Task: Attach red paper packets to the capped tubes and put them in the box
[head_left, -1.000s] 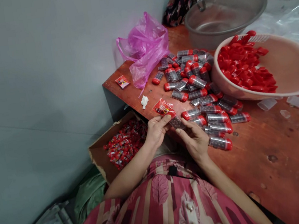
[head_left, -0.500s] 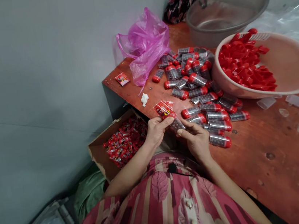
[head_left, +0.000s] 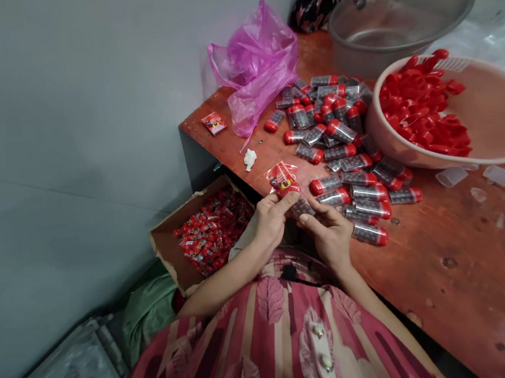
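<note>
At the table's near edge, a clear tube with dark beads [head_left: 302, 206] is held between both hands, partly covered by fingers. My left hand [head_left: 273, 216] pinches it together with a small red printed packet [head_left: 283, 179], which sticks out beyond the fingertips. My right hand [head_left: 330, 230] has its fingers closed on the tube's lower end. To the right of the hands, several red-capped tubes of dark beads [head_left: 370, 209] lie in a loose pile. Another red packet [head_left: 214, 123] lies near the table's left corner.
A pink basin [head_left: 499, 119] of red plastic pieces stands right, before a grey metal basin [head_left: 400, 8]. A pink bag [head_left: 257, 52] and white scrap [head_left: 250, 159] lie on the table [head_left: 459, 273]. A cardboard box [head_left: 167, 250] of red packets sits lower left.
The view has shifted slightly, so the table items appear a little further right. Both hands keep hold of the tube, and the red packet above it looks more upright.
</note>
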`<state>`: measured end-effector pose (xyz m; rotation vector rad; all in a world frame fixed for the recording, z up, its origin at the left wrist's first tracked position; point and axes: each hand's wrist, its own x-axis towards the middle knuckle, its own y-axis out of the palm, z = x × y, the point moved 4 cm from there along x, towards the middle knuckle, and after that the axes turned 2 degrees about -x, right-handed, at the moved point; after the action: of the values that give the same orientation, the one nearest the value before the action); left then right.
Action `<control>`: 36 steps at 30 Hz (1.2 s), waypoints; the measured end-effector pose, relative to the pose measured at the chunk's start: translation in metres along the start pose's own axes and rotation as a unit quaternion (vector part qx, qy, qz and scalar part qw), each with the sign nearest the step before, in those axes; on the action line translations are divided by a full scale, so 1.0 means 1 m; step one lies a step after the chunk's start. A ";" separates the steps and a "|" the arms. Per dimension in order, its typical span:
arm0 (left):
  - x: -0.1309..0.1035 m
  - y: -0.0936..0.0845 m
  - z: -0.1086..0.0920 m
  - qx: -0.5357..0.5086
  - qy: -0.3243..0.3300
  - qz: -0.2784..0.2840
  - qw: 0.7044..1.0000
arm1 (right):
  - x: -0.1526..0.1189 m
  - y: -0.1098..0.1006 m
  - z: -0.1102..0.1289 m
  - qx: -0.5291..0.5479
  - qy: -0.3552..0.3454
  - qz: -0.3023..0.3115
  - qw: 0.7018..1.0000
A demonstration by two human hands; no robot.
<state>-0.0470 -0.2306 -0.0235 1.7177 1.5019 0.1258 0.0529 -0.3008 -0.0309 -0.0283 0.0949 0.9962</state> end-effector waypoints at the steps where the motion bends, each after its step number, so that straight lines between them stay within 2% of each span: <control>1: -0.001 -0.001 0.001 0.008 -0.004 -0.002 1.000 | 0.000 0.002 -0.002 0.047 0.043 0.007 0.998; 4: -0.004 -0.003 0.001 0.017 -0.029 0.019 0.999 | -0.001 0.005 -0.003 0.124 0.098 0.006 0.987; 8: -0.003 -0.003 -0.005 -0.045 -0.027 0.051 0.997 | -0.001 0.003 0.000 0.079 0.087 0.002 0.993; 11: 0.000 -0.001 -0.009 -0.065 -0.004 0.036 0.997 | 0.000 0.001 0.002 0.040 0.070 0.002 0.997; 15: 0.002 0.001 -0.007 -0.024 -0.004 0.008 1.000 | 0.003 0.001 0.003 0.022 0.037 -0.012 0.999; 20: 0.006 0.000 -0.008 -0.023 -0.008 0.005 1.000 | 0.009 0.008 -0.003 0.133 0.125 0.018 0.983; 22: 0.008 0.000 -0.010 -0.033 -0.008 0.011 0.999 | 0.011 0.009 -0.003 0.144 0.139 0.022 0.980; 26: 0.015 0.001 -0.010 -0.040 -0.021 0.019 0.999 | 0.011 0.004 0.001 0.036 0.073 0.005 0.997; 30: 0.018 0.000 -0.004 -0.026 -0.043 0.024 0.998 | 0.010 -0.002 0.001 -0.054 -0.013 -0.002 0.998; 32: 0.019 0.000 -0.002 -0.024 -0.044 0.028 0.998 | 0.010 -0.003 -0.002 -0.058 -0.009 0.006 0.998; 36: 0.020 0.000 -0.001 -0.012 -0.062 0.055 0.996 | 0.012 -0.001 -0.005 -0.006 0.051 0.017 0.999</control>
<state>-0.0418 -0.2128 -0.0313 1.7574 1.3113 0.0925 0.0600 -0.2914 -0.0370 -0.0882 0.1828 1.0283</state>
